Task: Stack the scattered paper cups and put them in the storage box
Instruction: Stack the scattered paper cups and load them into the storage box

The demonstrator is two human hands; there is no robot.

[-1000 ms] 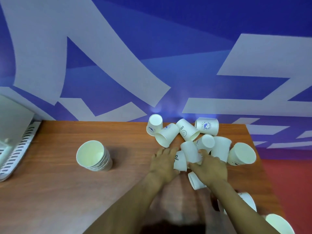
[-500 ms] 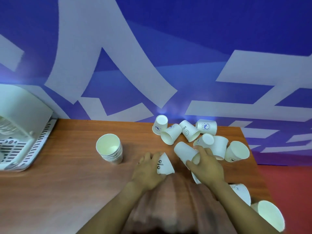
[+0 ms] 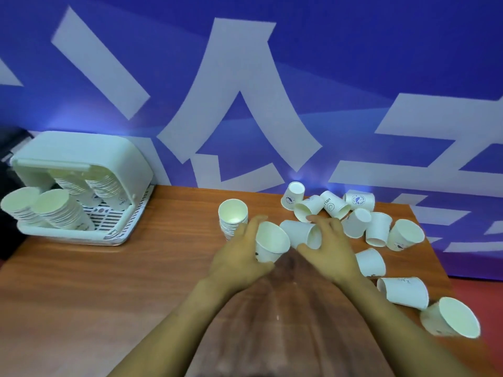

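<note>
My left hand (image 3: 239, 257) grips a white paper cup (image 3: 270, 242), its mouth tilted up and to the right. Beside it my right hand (image 3: 330, 250) holds a second paper cup (image 3: 300, 233) lying on its side. Just behind my left hand stands an upright stack of cups (image 3: 232, 217). Several loose cups (image 3: 377, 228) lie scattered on the right part of the wooden table (image 3: 109, 281). The white storage box (image 3: 81, 235) sits at the left with its lid raised and several cup stacks inside.
More loose cups lie near the table's right edge, one on its side (image 3: 402, 292) and one at the corner (image 3: 451, 318). A blue and white wall (image 3: 245, 91) runs right behind the table. Red floor shows at the far right.
Both hands have lifted their cups off the pile and drawn them together. My left hand's cup has turned mouth-up. The view has swung left, bringing the storage box fully in.
</note>
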